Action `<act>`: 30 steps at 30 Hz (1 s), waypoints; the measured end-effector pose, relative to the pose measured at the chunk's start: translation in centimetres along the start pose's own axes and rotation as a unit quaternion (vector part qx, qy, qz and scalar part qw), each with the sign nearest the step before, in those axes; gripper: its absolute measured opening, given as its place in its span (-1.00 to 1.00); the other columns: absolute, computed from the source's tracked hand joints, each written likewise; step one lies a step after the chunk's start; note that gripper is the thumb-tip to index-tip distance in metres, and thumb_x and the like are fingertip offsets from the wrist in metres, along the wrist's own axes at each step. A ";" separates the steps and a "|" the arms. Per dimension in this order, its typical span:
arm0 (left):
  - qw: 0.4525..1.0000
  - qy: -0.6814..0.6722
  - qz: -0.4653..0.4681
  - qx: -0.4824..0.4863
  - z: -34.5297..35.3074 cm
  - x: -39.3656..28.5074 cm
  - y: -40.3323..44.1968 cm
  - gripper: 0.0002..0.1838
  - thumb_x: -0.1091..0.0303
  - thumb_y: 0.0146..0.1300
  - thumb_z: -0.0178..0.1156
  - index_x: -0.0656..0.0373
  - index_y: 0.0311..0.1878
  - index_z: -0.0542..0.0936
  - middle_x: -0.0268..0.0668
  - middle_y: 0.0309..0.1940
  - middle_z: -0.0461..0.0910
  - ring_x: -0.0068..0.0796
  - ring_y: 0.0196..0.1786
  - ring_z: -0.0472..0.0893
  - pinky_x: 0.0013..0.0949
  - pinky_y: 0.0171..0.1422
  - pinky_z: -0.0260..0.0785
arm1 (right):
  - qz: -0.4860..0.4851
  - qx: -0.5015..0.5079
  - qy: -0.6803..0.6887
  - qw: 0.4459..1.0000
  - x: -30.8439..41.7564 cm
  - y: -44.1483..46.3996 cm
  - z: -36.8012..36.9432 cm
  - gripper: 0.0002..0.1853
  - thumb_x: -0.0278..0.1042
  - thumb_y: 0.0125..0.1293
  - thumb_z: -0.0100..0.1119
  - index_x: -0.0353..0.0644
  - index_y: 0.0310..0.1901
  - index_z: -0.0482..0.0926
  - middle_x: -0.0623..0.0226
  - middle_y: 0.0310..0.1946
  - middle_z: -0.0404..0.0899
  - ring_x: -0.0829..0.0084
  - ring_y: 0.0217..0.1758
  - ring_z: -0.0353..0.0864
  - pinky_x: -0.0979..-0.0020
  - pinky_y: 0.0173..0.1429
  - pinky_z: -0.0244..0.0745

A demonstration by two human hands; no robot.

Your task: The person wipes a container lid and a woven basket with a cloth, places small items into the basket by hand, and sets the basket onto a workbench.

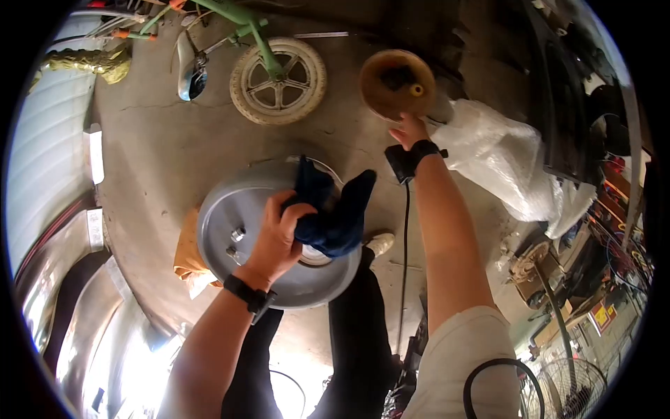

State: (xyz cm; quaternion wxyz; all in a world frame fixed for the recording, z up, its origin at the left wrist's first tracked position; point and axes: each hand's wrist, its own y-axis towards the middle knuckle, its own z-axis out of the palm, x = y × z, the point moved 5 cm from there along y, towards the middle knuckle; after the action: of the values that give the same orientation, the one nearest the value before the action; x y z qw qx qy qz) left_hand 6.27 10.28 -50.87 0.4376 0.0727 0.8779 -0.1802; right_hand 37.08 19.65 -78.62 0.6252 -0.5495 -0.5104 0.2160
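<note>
My left hand (283,234) is closed on a bunched dark blue cloth (338,223), over the top of a grey round metal tank (220,213). Metal fittings (238,234) stick up from the tank's top, left of that hand. Out ahead, my right hand (412,130) is at the near rim of a brown bowl (380,105), its fingertips partly hidden there; it seems to grip the rim. Inside the bowl lie a dark lump (398,77) and a small yellow ring-shaped piece (417,90). A black strap with a box and cable is on my right wrist.
A green bicycle frame with a white wheel (278,80) lies ahead. White plastic wrap (488,153) is right of my right arm. An orange-brown cloth (188,251) lies beside the tank. A wire fan guard (562,384) stands at lower right, metal panels (91,314) at left.
</note>
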 end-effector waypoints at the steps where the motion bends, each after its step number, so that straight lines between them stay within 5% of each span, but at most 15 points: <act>1: 1.000 -0.016 -0.004 0.011 -0.3 -0.2 0.3 -0.34 0.78 -0.25 0.17 -0.04 0.01 0.52 -0.04 0.08 0.34 0.12 0.16 0.40 -0.09 0.25 0.32 | 0.002 0.007 0.023 1.000 -0.5 1.6 -0.2 -0.47 -0.18 0.33 0.17 -0.25 0.24 0.30 0.08 0.11 0.41 0.14 -0.04 0.59 0.34 0.05 0.63; 6: 0.998 -0.052 -0.003 0.043 -0.6 0.2 0.6 -0.33 0.77 -0.26 0.25 -0.07 0.00 0.52 -0.10 0.04 0.34 0.07 0.13 0.42 -0.14 0.22 0.34 | 0.027 0.019 0.198 0.980 -3.2 5.6 0.3 -0.55 -0.30 0.39 0.13 -0.37 0.19 0.30 0.10 0.01 0.49 0.25 -0.01 0.59 0.36 0.07 0.65; 10: 0.998 -0.056 0.007 0.028 -0.2 0.4 0.4 -0.32 0.77 -0.28 0.26 -0.07 0.00 0.52 -0.09 0.04 0.34 0.07 0.12 0.42 -0.13 0.21 0.34 | -0.002 0.032 0.187 0.982 -3.9 7.2 0.4 -0.65 -0.46 0.40 0.01 -0.52 0.11 0.31 0.04 -0.03 0.52 0.24 -0.02 0.61 0.47 -0.11 0.72; 14: 0.998 -0.053 0.009 0.024 -0.3 0.3 0.3 -0.31 0.77 -0.29 0.26 -0.06 0.00 0.52 -0.07 0.04 0.35 0.09 0.12 0.42 -0.13 0.20 0.34 | -0.018 0.022 0.172 0.985 -3.0 5.4 0.0 -0.67 -0.65 0.28 -0.07 -0.54 0.08 0.31 0.00 -0.05 0.50 0.15 -0.15 0.62 0.23 0.06 0.69; 19: 1.000 -0.021 0.018 0.006 -0.2 0.0 0.4 -0.34 0.77 -0.26 0.20 -0.03 0.00 0.51 -0.04 0.08 0.35 0.13 0.16 0.40 -0.06 0.25 0.32 | -0.111 0.080 0.136 0.981 1.2 -6.8 -0.5 -0.69 -0.61 0.31 -0.02 -0.53 0.06 0.32 0.01 0.00 0.47 0.12 -0.05 0.61 0.31 -0.04 0.76; 22: 1.000 0.004 0.014 -0.004 -0.6 -1.0 0.5 -0.40 0.74 -0.23 0.16 0.01 -0.01 0.50 -0.05 0.08 0.36 0.13 0.16 0.39 -0.06 0.26 0.31 | -0.145 0.144 0.070 0.976 3.5 -16.6 -1.1 -0.68 -0.62 0.29 -0.01 -0.51 0.06 0.28 0.00 0.01 0.43 0.10 -0.07 0.61 0.20 0.00 0.74; 26: 0.976 -0.171 -0.127 -0.050 -2.3 -3.2 -2.5 -0.49 0.62 -0.19 0.09 0.24 -0.02 0.43 -0.12 -0.10 0.40 -0.10 0.06 0.45 -0.29 0.20 0.27 | -0.135 0.089 -0.016 0.987 4.9 -30.1 -1.8 -0.66 -0.58 0.25 0.04 -0.40 0.03 0.23 -0.01 -0.11 0.46 0.19 -0.12 0.63 0.18 -0.01 0.71; 27: 0.976 -0.171 -0.127 -0.042 -3.6 -4.8 -3.8 -0.68 0.53 -0.01 0.20 0.31 -0.13 0.47 -0.16 -0.13 0.41 -0.26 0.02 0.46 -0.37 0.18 0.25 | -0.140 0.110 -0.032 0.983 5.0 -32.6 -2.1 -0.67 -0.57 0.25 0.04 -0.39 0.01 0.23 0.01 -0.14 0.48 0.21 -0.18 0.64 0.20 -0.06 0.72; 30: 0.946 -0.249 -0.202 -0.041 -6.8 -7.9 -8.2 -0.77 0.37 0.16 0.31 0.32 -0.25 0.52 -0.23 -0.11 0.45 -0.38 0.03 0.46 -0.42 0.17 0.26 | -0.155 0.156 -0.090 0.971 5.0 -40.3 -2.1 -0.70 -0.58 0.25 0.03 -0.37 -0.01 0.23 0.03 -0.17 0.51 0.26 -0.32 0.67 0.26 -0.19 0.73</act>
State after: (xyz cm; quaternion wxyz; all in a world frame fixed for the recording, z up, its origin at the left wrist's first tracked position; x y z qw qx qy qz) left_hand 3.70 5.52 -38.78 0.5992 -0.1712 0.7440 -0.2412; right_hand 29.10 10.67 -39.75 0.6807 -0.3375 -0.6033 0.2424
